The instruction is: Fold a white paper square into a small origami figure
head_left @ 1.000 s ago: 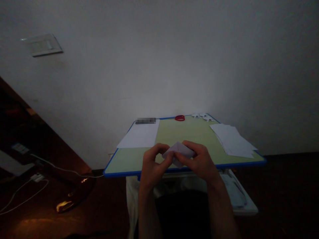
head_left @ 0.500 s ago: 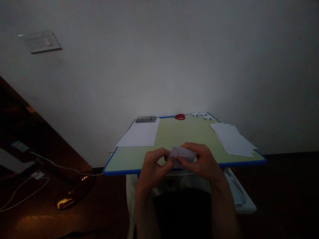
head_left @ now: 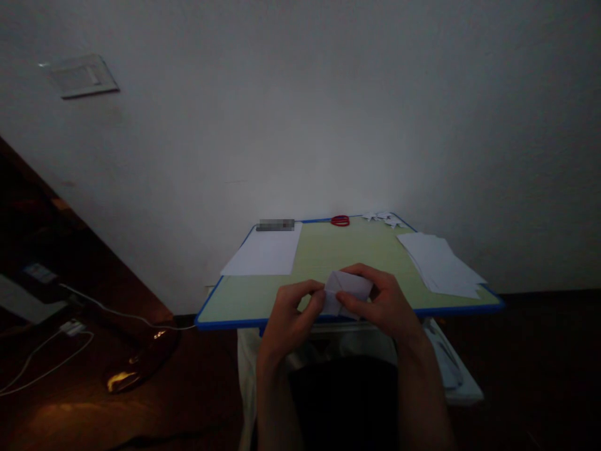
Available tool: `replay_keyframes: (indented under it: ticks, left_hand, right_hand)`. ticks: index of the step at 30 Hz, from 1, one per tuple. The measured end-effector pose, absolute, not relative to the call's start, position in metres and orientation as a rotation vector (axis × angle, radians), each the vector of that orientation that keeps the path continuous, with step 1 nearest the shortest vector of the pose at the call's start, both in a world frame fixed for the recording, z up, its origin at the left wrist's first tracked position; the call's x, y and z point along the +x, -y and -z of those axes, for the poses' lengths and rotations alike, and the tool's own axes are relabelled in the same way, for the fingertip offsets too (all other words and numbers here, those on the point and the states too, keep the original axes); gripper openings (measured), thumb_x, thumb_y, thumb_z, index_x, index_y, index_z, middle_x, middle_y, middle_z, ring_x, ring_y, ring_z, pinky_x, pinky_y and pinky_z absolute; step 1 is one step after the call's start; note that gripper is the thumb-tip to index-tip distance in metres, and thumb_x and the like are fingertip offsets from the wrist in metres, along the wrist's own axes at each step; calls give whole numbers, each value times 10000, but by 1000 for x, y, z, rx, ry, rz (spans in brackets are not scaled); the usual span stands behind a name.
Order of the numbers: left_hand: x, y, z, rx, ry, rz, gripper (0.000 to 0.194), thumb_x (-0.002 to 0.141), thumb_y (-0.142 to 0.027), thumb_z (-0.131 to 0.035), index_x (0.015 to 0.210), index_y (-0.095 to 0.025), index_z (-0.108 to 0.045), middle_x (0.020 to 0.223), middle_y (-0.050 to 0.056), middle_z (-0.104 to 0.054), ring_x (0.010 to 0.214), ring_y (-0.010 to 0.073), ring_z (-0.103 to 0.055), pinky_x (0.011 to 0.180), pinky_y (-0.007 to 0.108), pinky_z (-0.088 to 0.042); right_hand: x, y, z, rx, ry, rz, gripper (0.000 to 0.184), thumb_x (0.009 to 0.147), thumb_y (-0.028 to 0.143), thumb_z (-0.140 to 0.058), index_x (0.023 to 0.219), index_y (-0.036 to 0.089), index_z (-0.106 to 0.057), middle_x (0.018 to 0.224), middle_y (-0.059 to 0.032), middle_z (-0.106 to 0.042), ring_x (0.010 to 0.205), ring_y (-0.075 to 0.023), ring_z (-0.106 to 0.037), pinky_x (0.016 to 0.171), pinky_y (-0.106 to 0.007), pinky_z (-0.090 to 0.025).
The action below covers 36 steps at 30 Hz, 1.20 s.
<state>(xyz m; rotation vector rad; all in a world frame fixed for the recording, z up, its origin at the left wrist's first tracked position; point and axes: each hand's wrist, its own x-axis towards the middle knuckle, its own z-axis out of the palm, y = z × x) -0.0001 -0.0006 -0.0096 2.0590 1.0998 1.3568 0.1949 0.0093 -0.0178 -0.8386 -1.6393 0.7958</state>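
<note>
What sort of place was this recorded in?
Probably a room in a home, though nothing settles it: a small table stands by a plain wall with what looks like a switch on it, and the floor is dark.

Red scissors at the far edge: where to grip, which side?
By the red handles, I'd say, from above on the near side. The loops appear to lie flat at the far edge of the table, and the wall rises behind. The blades are hard to make out but seem to point left, so I'd avoid that end.
</note>
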Motion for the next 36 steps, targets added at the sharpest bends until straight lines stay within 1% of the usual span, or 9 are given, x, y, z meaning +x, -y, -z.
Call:
replay_keyframes:
  ticks: [7,12,18,21,24,25,27,31,36]
  left_hand:
    - [4,-1,4,2163,-1093,-1321,248,913,-235,-562,725,-172,-711,656,7,-678,600,143,-574,620,245,-436]
    - [6,-2,7,2188,-1071,-1314,232,905,-212,-565,719,-173,-698,643,-3,-668,592,134,-566,633,239,-433]
    - [9,0,5,2126,-1094,-1370,225,903,-209,-557,742,-160,-705,655,-2,-664,612,130,-573,631,231,-425]
    - [8,0,4,2054,-1124,-1417,222,903,-231,-563,756,-158,-713,659,2,-659,629,137,-577,628,233,-429]
    - [7,-2,6,1947,-1116,-1485,220,902,-243,-581,736,-162,-699,633,-5,-633,612,131,-570,603,226,-430]
    - [7,-3,6,1892,-1107,-1515,220,905,-251,-586,735,-163,-694,630,-7,-635,602,129,-573,591,223,-432]
    - [8,-7,8,1756,-1088,-1587,217,915,-273,-597,754,-163,-692,625,-6,-649,584,130,-589,574,221,-446]
    - [9,-11,12,1566,-1050,-1677,208,911,-308,-642,780,-159,-703,599,-3,-655,571,139,-611,582,231,-486]
    - [11,-9,14,1546,-943,-1561,193,871,-339,-686,819,-158,-728,642,3,-682,569,143,-624,566,234,-490]
  right_hand:
    - [187,-9,14,-896,1596,-777,103,770,271,-737,836,198,-709,710,20,-655,601,-140,-566,510,-218,-440]
    - [184,-10,13,-904,1600,-717,113,774,272,-763,833,200,-699,739,20,-668,661,-148,-596,570,-223,-463]
    - [186,-11,15,-860,1569,-808,176,774,319,-802,855,198,-702,745,18,-654,658,-145,-579,557,-222,-452]
    - [191,-11,18,-768,1545,-917,298,764,374,-839,984,211,-721,863,-7,-681,747,-173,-615,631,-247,-496]
    - [196,-12,22,-612,1520,-1044,518,795,427,-824,1265,270,-673,1117,-46,-679,940,-220,-651,797,-305,-533]
    - [197,-13,23,-569,1506,-1086,617,795,450,-825,1355,292,-620,1148,-49,-667,963,-225,-651,829,-321,-534]
    - [196,-16,25,-528,1461,-1127,728,815,493,-804,1461,309,-523,1092,-41,-658,917,-208,-647,815,-321,-533]
    - [190,-21,24,-613,1326,-1051,594,918,453,-702,1456,288,-515,881,8,-617,742,-143,-600,671,-261,-504]
    - [182,-21,21,-639,1280,-1092,686,824,334,-805,1437,284,-503,951,-14,-706,827,-181,-699,711,-293,-573]
